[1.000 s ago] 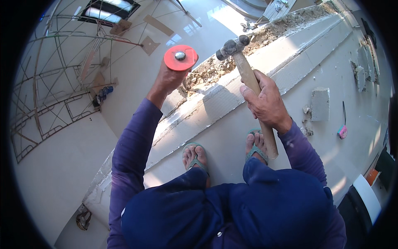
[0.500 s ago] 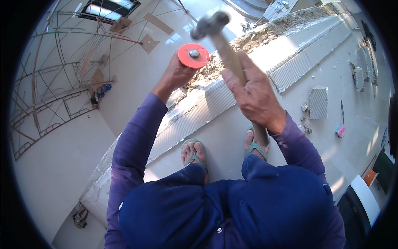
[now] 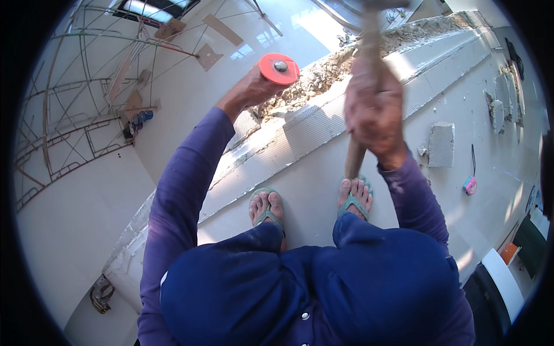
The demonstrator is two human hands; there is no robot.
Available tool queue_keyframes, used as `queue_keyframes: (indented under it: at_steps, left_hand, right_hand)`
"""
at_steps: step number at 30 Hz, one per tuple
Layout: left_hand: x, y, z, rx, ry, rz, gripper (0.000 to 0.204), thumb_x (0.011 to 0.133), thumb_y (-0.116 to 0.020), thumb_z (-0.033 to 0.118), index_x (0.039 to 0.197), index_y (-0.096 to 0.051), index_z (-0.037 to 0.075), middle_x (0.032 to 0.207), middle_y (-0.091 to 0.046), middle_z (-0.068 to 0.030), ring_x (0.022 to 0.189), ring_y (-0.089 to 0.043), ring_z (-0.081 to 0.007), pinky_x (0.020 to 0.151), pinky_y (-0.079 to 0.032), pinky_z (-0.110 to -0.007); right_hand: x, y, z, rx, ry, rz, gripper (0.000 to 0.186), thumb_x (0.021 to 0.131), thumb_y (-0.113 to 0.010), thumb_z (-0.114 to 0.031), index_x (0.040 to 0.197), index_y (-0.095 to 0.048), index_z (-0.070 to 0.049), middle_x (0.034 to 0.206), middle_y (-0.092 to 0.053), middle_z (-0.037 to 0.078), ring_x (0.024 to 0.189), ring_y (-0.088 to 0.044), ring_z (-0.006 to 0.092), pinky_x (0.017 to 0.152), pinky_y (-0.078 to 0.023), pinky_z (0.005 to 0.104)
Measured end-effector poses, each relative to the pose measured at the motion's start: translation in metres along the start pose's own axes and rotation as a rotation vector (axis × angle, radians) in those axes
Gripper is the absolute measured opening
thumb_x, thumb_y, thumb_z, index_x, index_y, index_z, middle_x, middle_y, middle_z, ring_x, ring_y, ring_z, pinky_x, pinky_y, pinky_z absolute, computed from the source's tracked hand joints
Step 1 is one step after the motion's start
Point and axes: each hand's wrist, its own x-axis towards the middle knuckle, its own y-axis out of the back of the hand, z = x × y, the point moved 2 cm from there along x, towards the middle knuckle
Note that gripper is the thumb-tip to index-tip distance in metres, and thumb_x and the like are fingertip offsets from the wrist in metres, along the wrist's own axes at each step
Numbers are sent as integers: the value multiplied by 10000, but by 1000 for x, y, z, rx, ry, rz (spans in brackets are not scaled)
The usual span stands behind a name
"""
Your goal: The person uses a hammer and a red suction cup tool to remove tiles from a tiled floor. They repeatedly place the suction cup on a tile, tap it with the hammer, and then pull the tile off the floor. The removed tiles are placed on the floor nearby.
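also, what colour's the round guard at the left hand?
The round guard is red, around a grey metal end; head view.

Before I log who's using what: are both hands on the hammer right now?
No, the right hand holds the hammer, while the left hand holds a red-topped tool.

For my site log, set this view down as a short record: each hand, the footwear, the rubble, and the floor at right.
Left hand: closed around a red-topped tool; lower end hidden
Right hand: grips a wooden-handled hammer, its head blurred at the picture's top edge
Footwear: two green flip-flops
Rubble: lies along a pale ridged strip
Floor at right: pale rectangular slab, pink tape measure
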Motion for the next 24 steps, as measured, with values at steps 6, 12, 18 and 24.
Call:
queue_keyframes:
  at_steps: [6, 12, 18, 24]
  left_hand:
    - [-8, 4, -7, 15, 9, -25, 306, 996, -744, 253, 1189, -664, 28, 887, -639, -20, 769, -591, -118, 696, -511, -326]
    - [-11, 6, -15, -19, 5, 7, 277, 988, -749, 224, 1171, -676, 30, 929, -659, -22, 816, -604, -133, 728, -534, -346]
    - [4, -8, -5, 5, -69, -41, 248, 1000, -735, 223, 1171, -670, 55, 870, -625, 10, 701, -551, -88, 620, -480, -287]
    - [14, -17, -11, 10, -12, -29, 305, 992, -748, 226, 1219, -645, 51, 883, -615, 3, 722, -563, -100, 626, -484, -290]
  right_hand:
    - [5, 11, -30, -85, -409, -245, 473, 1079, -590, -467, 989, -621, -3, 649, -539, 52, 530, -566, 151, 504, -481, 337]
    - [36, 43, -88, 440, 157, 224, 421, 1098, -560, -419, 1163, -604, -5, 747, -529, 15, 634, -592, 119, 510, -526, 312]
    - [-5, -1, 29, -284, -331, -244, 436, 1080, -591, -408, 998, -640, 18, 614, -546, 46, 424, -513, 144, 409, -457, 300]
    - [30, 54, -47, 10, -275, 75, 452, 1082, -582, -485, 982, -589, -44, 614, -482, -34, 427, -461, 49, 372, -399, 231]
